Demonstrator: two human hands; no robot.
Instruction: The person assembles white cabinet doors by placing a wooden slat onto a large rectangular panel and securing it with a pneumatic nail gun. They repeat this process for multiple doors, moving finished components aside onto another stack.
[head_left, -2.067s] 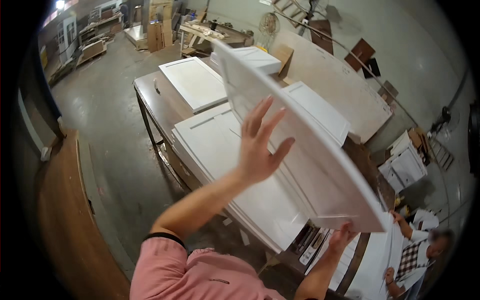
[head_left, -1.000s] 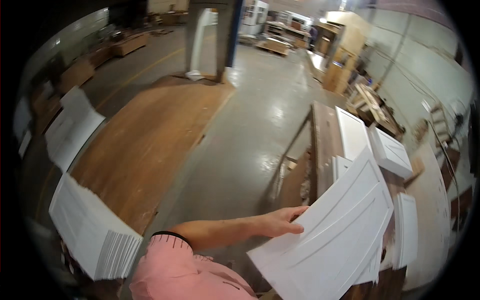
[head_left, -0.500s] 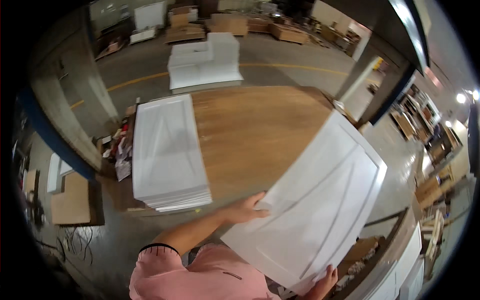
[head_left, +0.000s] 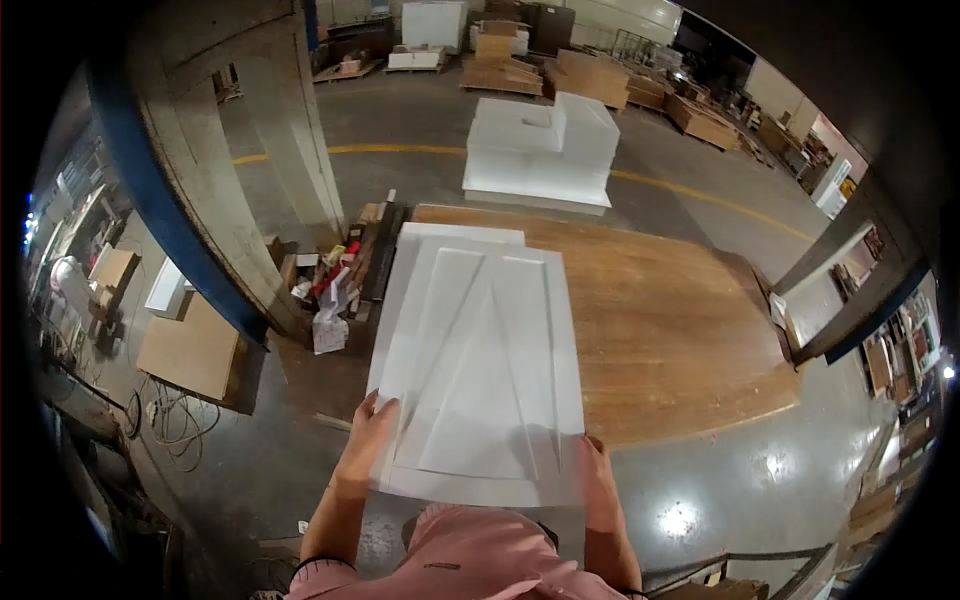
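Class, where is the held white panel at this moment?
In the head view, the white panel is just below centre, between the left hand and right hand, with the brown board showing to its right.

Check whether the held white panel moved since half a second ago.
Yes: the held panel moved left against the brown board, from across its right side to overlapping the white stack.

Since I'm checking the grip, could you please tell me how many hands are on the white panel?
2: the left hand at the left edge of the white panel, and the right hand at its right edge. Both are partly hidden.
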